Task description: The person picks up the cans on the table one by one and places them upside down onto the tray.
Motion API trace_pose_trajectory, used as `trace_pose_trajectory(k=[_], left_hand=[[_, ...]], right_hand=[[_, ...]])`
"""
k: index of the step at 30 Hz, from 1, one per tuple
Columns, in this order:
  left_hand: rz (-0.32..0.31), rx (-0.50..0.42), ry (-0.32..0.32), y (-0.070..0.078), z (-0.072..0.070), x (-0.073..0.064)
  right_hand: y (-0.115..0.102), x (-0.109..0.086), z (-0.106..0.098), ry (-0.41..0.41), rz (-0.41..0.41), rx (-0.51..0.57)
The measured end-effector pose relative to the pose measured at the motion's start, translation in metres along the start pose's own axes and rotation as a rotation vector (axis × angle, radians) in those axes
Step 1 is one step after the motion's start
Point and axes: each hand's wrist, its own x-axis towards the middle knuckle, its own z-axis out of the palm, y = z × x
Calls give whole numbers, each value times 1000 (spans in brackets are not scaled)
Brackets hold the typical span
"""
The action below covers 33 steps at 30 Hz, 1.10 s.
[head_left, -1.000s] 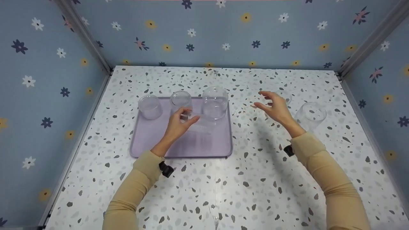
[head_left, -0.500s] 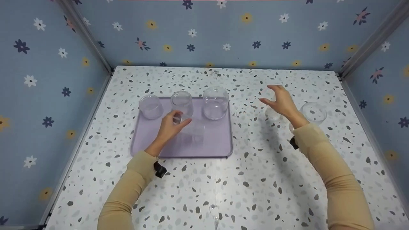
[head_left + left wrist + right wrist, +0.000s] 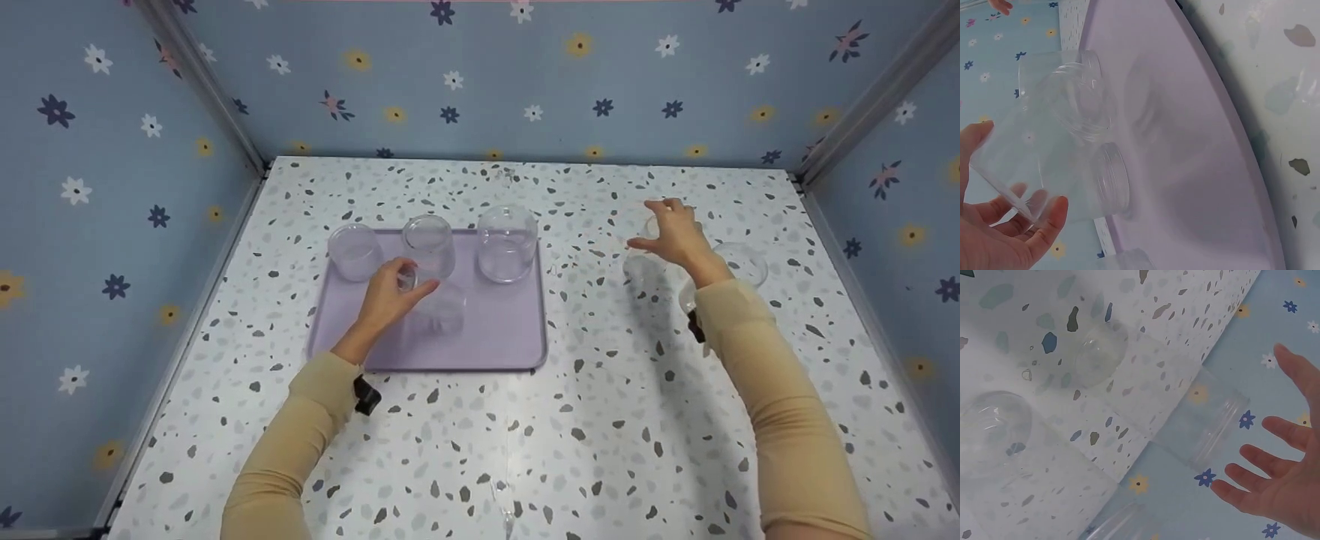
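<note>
My left hand (image 3: 394,292) grips a clear jar (image 3: 1030,149), fingers and thumb round its end. It is held tilted above the lilac tray (image 3: 495,345). Three more see-through containers stand along the tray's far side: a short jar (image 3: 355,253) at the left, a jar (image 3: 429,244) in the middle and a taller one (image 3: 508,244) at the right. Over the table to the right, my right hand (image 3: 675,234) has its fingers spread beside a tall clear jar (image 3: 1207,422). In the right wrist view a gap shows between those fingers and the jar.
Another clear jar (image 3: 742,264) stands on the speckled table (image 3: 600,450) at the right, partly behind the right forearm. A rounded jar end (image 3: 994,427) also shows in the right wrist view. Flowered panels (image 3: 525,82) enclose the table at the back and both sides.
My left hand has shifted left and slightly nearer with the jar, which was in its grip throughout. The right hand has moved right, towards the clear jars there. The jars on the tray stay put.
</note>
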Motion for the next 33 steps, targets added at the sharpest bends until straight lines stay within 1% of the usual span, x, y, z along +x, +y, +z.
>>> trace_pose_trajectory(k=[6,10,15,23,31,33], left_hand=[[-2,65,-15,-5,-8,0],[-9,113,-18,-8,-13,1],[-9,177,-36,-12,-19,-1],[-34,262,-69,-16,-30,-3],[-58,317,-76,-20,-41,-7],[-54,332,-79,-22,-44,-7]], right_hand=[[8,3,-1,-48,25,27],[10,4,-1,-69,22,42],[11,5,-1,-83,17,32],[12,5,-1,-68,8,4],[14,4,0,-52,8,-1],[15,5,0,-46,6,-2]])
